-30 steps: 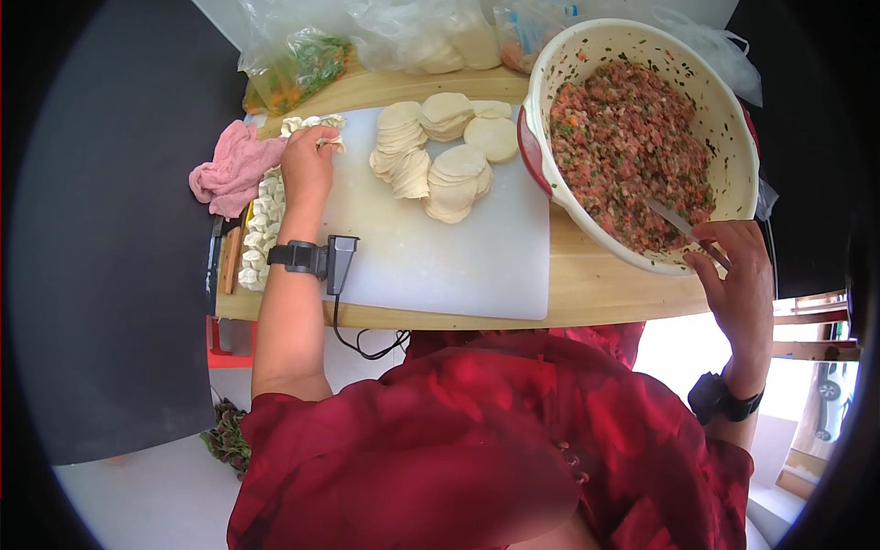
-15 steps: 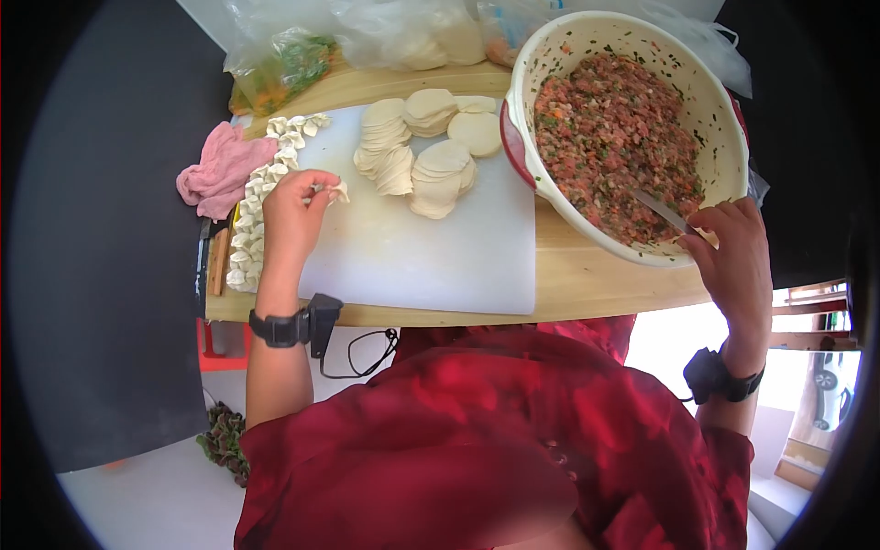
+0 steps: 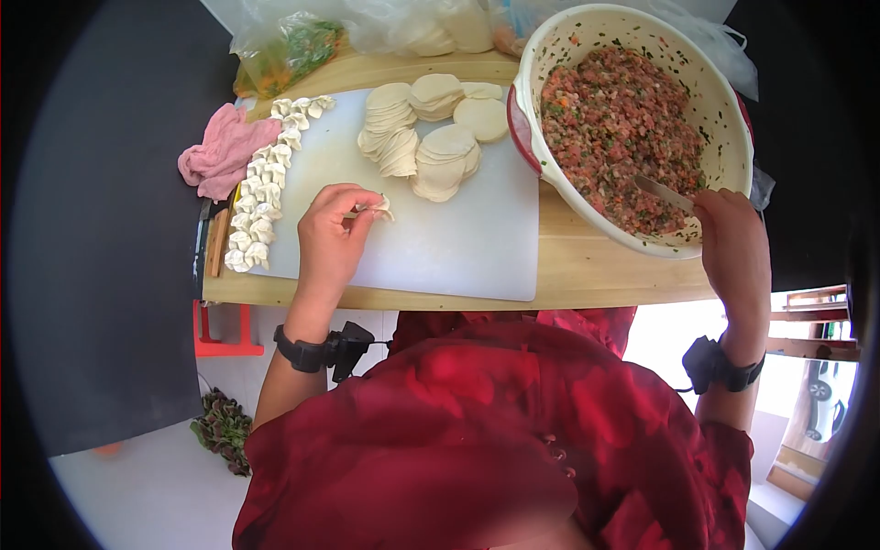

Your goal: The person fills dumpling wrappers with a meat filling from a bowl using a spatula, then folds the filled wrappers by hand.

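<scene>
My left hand is over the white board, its fingers pinched on a small folded piece of dough. Rows of folded dumplings lie along the board's left edge. Stacks of round dough wrappers lie at the upper middle of the board. On the right, my right hand grips a flat metal spatula, whose blade touches the meat filling in the large white bowl.
A pink cloth lies left of the dumplings, near a wooden-handled tool. Plastic bags, one with chopped vegetables, line the back. A red stool and leafy greens are below at the left.
My left hand has moved right, away from the dumpling rows, with the dough piece between its fingers. The view has shifted slightly. My right hand still holds the spatula in the filling.
</scene>
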### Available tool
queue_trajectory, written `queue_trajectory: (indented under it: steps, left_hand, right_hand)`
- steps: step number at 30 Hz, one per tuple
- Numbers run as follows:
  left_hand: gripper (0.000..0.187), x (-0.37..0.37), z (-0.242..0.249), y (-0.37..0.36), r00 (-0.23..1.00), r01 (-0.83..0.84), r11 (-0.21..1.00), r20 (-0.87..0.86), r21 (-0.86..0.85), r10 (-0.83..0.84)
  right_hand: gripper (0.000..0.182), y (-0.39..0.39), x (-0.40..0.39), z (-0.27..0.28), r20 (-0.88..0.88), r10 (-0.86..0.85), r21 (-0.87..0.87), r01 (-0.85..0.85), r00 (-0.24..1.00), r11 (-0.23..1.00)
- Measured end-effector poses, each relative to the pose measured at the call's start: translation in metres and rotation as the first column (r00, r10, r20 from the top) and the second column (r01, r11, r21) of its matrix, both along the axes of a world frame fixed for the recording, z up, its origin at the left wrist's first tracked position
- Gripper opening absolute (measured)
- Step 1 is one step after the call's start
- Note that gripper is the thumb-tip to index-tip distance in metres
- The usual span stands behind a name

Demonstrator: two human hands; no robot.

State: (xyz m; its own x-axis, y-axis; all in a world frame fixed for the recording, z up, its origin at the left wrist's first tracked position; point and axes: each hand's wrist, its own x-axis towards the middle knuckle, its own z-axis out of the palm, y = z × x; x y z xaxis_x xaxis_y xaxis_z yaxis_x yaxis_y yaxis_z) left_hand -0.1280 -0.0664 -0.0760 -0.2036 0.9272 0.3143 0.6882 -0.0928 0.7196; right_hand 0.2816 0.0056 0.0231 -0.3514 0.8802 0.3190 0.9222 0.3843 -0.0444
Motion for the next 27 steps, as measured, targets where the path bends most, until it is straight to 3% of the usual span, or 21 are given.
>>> queue_trajectory:
  steps: [4, 6, 15, 25, 27]
  left_hand:
    - [0.018, -0.004, 0.001, -0.001, 1.0, -0.024, 0.998, 0.021, 0.051, 0.023]
    - [0.018, -0.01, 0.004, 0.001, 0.993, -0.082, 0.986, -0.073, 0.143, 0.093]
    - [0.015, -0.026, 0.004, -0.009, 0.986, -0.129, 0.992, -0.102, 0.013, 0.13]
    - [0.019, -0.016, -0.001, -0.014, 0.995, -0.095, 0.995, -0.024, 0.026, 0.095]
    - [0.025, -0.013, 0.002, -0.016, 0.994, -0.107, 0.992, 0.009, 0.069, 0.107]
  right_hand:
    - [0.009, -0.008, 0.002, 0.0, -0.128, 0.051, 0.072, -0.042, 0.99, 0.996]
    - [0.01, -0.009, 0.005, -0.001, -0.157, 0.055, 0.064, -0.045, 0.986, 0.997]
    - [0.014, -0.014, 0.007, -0.005, -0.249, 0.002, -0.065, -0.019, 0.969, 0.998]
    - [0.016, -0.022, 0.0, -0.006, -0.338, -0.081, -0.109, 0.047, 0.938, 0.993]
    - [0.012, -0.024, 0.0, -0.01, -0.452, -0.077, -0.133, 0.019, 0.889, 0.991]
